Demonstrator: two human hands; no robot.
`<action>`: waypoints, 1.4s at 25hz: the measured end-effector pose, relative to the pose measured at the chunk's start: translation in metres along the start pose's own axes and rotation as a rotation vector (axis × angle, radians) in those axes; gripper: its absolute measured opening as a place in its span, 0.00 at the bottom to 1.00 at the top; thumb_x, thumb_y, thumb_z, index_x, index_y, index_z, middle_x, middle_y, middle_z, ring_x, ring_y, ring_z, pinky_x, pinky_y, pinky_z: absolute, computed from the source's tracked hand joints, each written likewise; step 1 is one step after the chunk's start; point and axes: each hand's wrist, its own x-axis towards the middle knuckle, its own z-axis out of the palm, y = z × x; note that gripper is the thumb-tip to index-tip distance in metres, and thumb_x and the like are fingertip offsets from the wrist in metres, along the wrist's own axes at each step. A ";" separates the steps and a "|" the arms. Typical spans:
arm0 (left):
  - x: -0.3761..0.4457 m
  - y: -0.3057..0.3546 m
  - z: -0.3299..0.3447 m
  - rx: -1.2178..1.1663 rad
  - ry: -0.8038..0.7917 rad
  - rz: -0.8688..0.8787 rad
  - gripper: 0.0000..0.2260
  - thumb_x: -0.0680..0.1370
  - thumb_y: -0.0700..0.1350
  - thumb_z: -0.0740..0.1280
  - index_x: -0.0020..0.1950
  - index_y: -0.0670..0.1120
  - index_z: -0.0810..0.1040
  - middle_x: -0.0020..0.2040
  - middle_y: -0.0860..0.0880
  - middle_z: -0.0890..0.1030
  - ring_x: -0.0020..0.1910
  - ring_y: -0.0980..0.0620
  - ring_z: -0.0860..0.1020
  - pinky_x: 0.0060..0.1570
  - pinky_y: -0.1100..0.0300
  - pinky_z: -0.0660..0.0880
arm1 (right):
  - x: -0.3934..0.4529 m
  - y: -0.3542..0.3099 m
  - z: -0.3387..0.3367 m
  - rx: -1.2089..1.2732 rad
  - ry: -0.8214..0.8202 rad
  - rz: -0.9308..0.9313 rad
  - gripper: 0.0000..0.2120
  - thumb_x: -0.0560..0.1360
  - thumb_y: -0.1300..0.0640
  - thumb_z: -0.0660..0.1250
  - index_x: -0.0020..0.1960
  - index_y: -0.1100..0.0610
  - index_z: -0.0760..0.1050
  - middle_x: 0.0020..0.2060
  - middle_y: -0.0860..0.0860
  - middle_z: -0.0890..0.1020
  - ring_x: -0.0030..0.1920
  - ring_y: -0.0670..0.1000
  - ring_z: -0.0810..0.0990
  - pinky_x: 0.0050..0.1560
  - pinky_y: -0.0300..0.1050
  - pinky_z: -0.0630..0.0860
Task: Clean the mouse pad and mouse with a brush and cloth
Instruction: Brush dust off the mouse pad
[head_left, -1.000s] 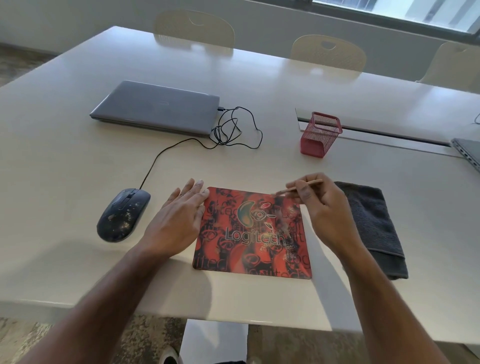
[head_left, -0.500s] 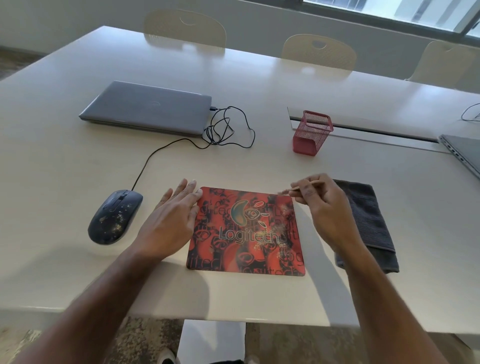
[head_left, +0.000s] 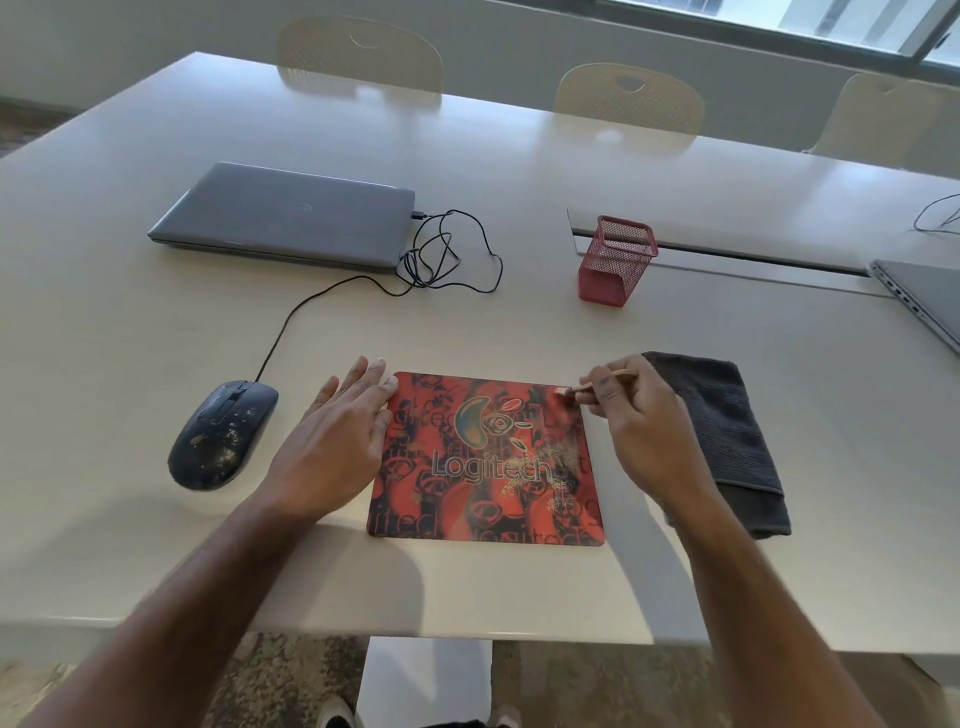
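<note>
A red and black mouse pad (head_left: 483, 462) lies near the table's front edge, with pale dusty specks on its right half. My left hand (head_left: 337, 436) rests flat with fingers apart on the pad's left edge. My right hand (head_left: 639, 421) grips a thin brush (head_left: 597, 383) by its wooden handle, the tip touching the pad's far right corner. A black wired mouse (head_left: 221, 434), speckled with dirt, sits left of the pad. A dark grey cloth (head_left: 727, 436) lies folded to the right, partly under my right hand.
A shut grey laptop (head_left: 280, 215) lies at the back left, with the mouse's coiled cable (head_left: 447, 254) beside it. A red mesh pen holder (head_left: 615, 265) stands behind the pad. Another laptop's corner (head_left: 924, 299) shows at the right edge. Chairs line the far side.
My right hand has carried the brush tip to the right, from the pad's top middle to its far right corner. The left hand stays pressed on the pad's left edge.
</note>
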 end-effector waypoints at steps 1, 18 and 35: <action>0.000 0.000 0.000 0.000 0.000 -0.002 0.22 0.85 0.45 0.55 0.80 0.47 0.63 0.82 0.51 0.57 0.81 0.60 0.46 0.79 0.58 0.45 | -0.003 -0.001 -0.001 -0.020 -0.013 0.005 0.12 0.85 0.46 0.61 0.54 0.53 0.76 0.44 0.48 0.87 0.48 0.48 0.87 0.57 0.60 0.82; 0.000 0.002 -0.001 0.003 0.003 -0.001 0.21 0.86 0.45 0.55 0.80 0.47 0.64 0.82 0.51 0.58 0.81 0.60 0.48 0.79 0.58 0.46 | -0.023 -0.005 -0.012 -0.034 0.028 -0.002 0.11 0.85 0.49 0.62 0.49 0.55 0.76 0.37 0.46 0.87 0.41 0.43 0.87 0.54 0.55 0.83; 0.000 0.003 -0.002 0.008 0.005 0.000 0.21 0.86 0.46 0.55 0.80 0.46 0.64 0.82 0.50 0.58 0.81 0.60 0.49 0.79 0.59 0.46 | -0.015 -0.003 0.007 0.051 -0.004 0.011 0.08 0.85 0.48 0.62 0.51 0.51 0.76 0.43 0.48 0.87 0.47 0.51 0.87 0.56 0.61 0.83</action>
